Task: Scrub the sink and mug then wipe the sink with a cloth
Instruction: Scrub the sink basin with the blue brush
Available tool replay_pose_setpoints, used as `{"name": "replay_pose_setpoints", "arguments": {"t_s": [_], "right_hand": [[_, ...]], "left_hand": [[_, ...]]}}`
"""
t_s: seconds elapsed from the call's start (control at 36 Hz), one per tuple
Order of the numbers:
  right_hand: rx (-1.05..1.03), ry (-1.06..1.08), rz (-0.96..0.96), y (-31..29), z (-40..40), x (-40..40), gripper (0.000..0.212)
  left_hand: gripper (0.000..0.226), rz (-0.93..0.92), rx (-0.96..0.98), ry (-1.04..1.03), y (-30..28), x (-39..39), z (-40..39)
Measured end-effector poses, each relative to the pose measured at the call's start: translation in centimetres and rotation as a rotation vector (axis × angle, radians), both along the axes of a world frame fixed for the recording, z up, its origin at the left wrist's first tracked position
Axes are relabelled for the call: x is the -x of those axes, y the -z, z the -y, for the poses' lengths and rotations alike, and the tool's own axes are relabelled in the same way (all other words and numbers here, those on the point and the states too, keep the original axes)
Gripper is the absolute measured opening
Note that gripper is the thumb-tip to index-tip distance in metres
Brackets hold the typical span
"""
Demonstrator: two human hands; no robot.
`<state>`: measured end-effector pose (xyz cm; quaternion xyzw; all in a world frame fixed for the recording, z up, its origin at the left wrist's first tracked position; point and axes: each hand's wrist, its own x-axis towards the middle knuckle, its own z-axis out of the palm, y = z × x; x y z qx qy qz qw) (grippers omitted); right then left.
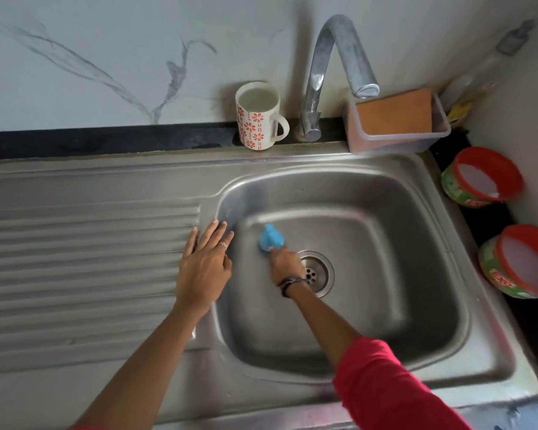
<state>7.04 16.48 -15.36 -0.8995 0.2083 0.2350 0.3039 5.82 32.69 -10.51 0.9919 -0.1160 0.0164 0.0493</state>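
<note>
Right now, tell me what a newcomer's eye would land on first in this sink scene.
First the blue scrubber, bright against the grey steel basin, pressed down by the right hand just left of the drain. The left hand lies flat on the basin's left rim. Next, the flowered mug on the back ledge beside the tap.

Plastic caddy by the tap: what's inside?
An orange sponge stands in the caddy. The frosted wall hides its lower edge and anything on the bottom; the tap spout overlaps the caddy's left corner.
</note>
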Motion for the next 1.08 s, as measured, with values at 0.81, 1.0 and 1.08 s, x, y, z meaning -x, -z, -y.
{"name": "replay_pose_setpoints", "arguments": {"t_s": [0.81,1.0,1.08], "right_hand": [[0.214,-0.563,-0.196,-2.4,-2.4,8.0,0.04],[0.19,-0.442,-0.126,-1.8,-3.6,-0.1,0.039],[0.142,-0.353,-0.092,-1.9,-3.1,-3.7,0.041]], "left_hand": [[0.061,-0.069,0.009,0.005,-0.9,0.3,0.3],[0.062,-0.094,0.032,0.004,-1.0,0.2,0.3],[0.064,-0.094,0.037,0.009,-0.9,0.2,0.2]]}}
